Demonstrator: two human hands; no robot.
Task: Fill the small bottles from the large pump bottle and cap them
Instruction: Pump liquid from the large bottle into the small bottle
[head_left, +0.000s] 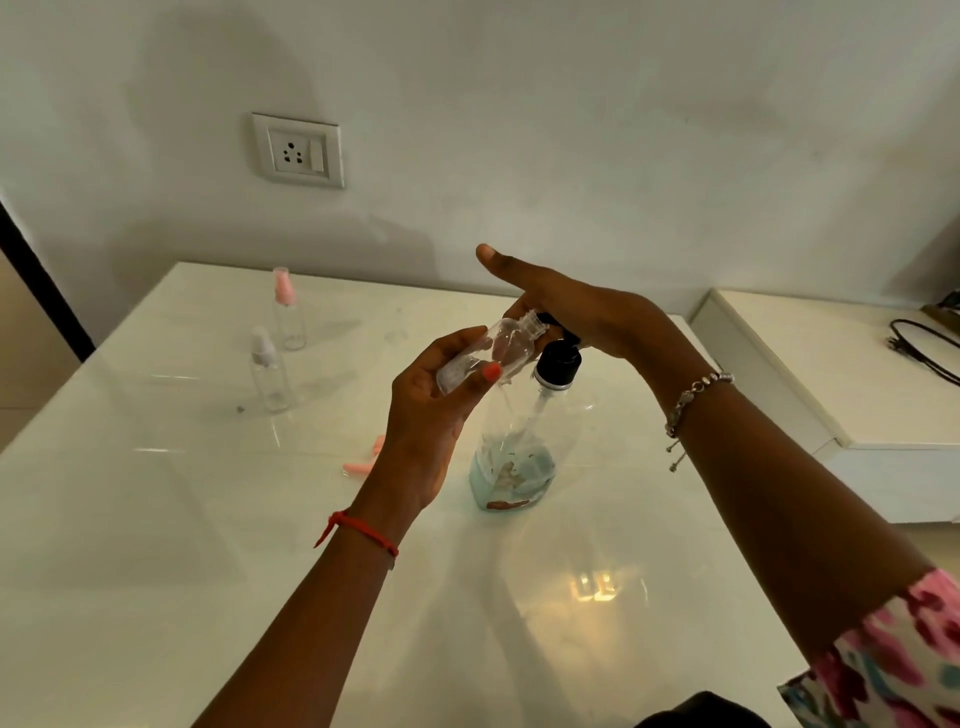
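At a glossy white table, my left hand grips a small clear bottle, fingers and thumb curled round its body. I hold it tilted, its uncapped neck pointing up and to the right, touching or just beside the spout of the black pump head. My right hand lies flat on top of that pump head, fingers straight and the thumb stretched out to the left, gripping nothing.

The large pump bottle stands upright on the table below both hands, with pale blue liquid low in its base.

At the far left of the table stand two more small bottles, both capped: a pink-topped spray bottle, and nearer me a white-topped spray bottle. A pink sprayer piece lies on the table just left of my left wrist, partly hidden by it. A wall socket is set above the table's far edge, and a black cable lies on the counter at right.
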